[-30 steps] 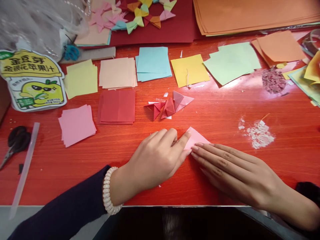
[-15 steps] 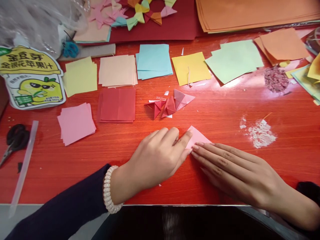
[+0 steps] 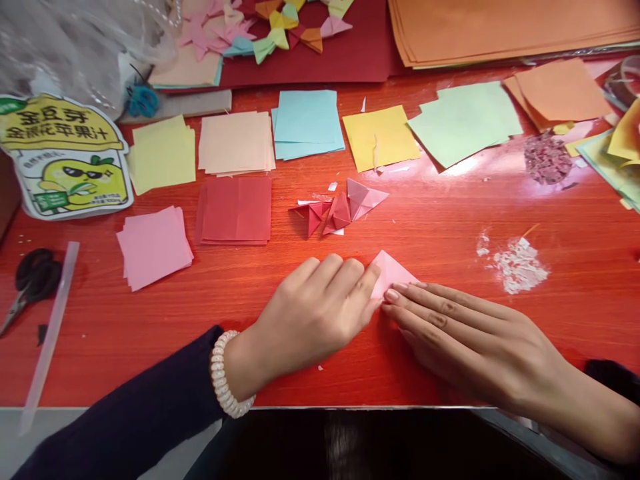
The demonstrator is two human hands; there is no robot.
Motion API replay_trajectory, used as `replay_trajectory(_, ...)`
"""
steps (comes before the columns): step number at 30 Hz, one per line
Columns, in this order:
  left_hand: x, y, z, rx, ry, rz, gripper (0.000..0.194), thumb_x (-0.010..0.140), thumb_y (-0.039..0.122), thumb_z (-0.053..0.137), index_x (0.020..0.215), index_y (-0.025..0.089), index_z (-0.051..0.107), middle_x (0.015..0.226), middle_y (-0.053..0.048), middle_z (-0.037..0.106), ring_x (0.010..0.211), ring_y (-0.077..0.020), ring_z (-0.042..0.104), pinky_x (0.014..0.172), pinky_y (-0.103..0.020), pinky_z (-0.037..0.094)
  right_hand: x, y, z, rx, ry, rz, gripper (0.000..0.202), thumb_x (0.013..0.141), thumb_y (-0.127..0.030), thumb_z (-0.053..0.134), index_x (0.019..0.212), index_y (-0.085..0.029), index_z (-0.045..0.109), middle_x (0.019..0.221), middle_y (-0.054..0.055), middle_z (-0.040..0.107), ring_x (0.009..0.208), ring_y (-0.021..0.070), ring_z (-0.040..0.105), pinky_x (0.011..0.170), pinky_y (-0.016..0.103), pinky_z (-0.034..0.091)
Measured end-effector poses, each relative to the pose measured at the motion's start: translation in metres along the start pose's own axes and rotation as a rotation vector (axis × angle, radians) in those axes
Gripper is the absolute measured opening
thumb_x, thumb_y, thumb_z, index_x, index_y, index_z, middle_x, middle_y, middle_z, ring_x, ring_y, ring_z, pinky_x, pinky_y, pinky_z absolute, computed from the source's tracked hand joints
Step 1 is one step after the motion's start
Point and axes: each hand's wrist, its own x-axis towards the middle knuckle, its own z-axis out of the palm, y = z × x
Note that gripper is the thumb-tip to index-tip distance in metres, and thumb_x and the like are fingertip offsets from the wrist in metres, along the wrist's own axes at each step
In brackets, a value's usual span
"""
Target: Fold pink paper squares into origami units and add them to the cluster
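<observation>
A pink paper [image 3: 391, 270], folded to a point at the top, lies on the red table between my hands. My left hand [image 3: 320, 313] has its fingers curled, gripping the paper's left side with thumb and forefinger. Long and flat, the fingers of my right hand [image 3: 465, 340] press on the paper's lower right edge; the thumb there is hidden. Just beyond the hands rest folded red and pink paper pieces [image 3: 340, 212], standing close together.
Paper squares lie in stacks: pink [image 3: 156, 248], red [image 3: 235, 210], blue [image 3: 309, 125], yellow [image 3: 381, 138] and green [image 3: 467, 123]. Black scissors [image 3: 37, 277] and a clear strip [image 3: 50, 340] are at the left. White scraps [image 3: 520, 267] lie to the right.
My left hand has shifted slightly left and its forefinger has drawn back along the paper. The right hand still presses on the same edge, its fingers slightly shifted.
</observation>
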Motion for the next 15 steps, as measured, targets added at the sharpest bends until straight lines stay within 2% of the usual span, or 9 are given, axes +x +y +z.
replay_trajectory(2,-0.002,-0.001,-0.003,-0.003,0.061,0.085,0.025,0.084,0.027,0.053,0.100,0.010,0.061,0.089,-0.006,0.062,0.073,-0.0159,0.056,0.059,-0.030,0.041,0.002,-0.001,0.001,-0.014,0.041,0.005,0.031,0.077,-0.007,0.059,0.108,-0.005,0.058,0.117,0.013,0.059,0.118,0.0208,0.048,0.102,0.036,0.041)
replay_trajectory(6,-0.006,-0.001,-0.003,-0.080,0.053,0.220,0.021,0.085,0.023,0.052,0.099,0.010,0.062,0.101,-0.005,0.064,0.095,-0.0177,0.056,0.077,-0.033,0.043,0.003,-0.003,0.004,-0.031,0.051,0.036,0.019,0.078,-0.012,0.058,0.097,-0.008,0.061,0.113,0.012,0.062,0.114,0.0198,0.052,0.103,0.038,0.039)
replay_trajectory(10,-0.007,0.001,-0.003,-0.079,0.027,0.234,0.017,0.084,0.020,0.055,0.095,0.011,0.063,0.098,-0.004,0.066,0.095,-0.0170,0.057,0.081,-0.032,0.041,0.001,-0.002,0.003,-0.029,0.038,0.065,0.014,0.082,-0.015,0.055,0.094,-0.012,0.061,0.117,0.009,0.061,0.115,0.0189,0.052,0.106,0.042,0.034)
replay_trajectory(15,-0.013,-0.002,-0.009,-0.021,0.056,0.268,0.016,0.082,0.020,0.058,0.091,0.010,0.065,0.094,-0.003,0.067,0.093,-0.0155,0.057,0.079,-0.029,0.042,-0.006,0.004,-0.006,-0.055,-0.075,0.044,0.018,0.085,-0.015,0.050,0.101,-0.013,0.060,0.128,0.006,0.052,0.124,0.0182,0.042,0.109,0.044,0.031)
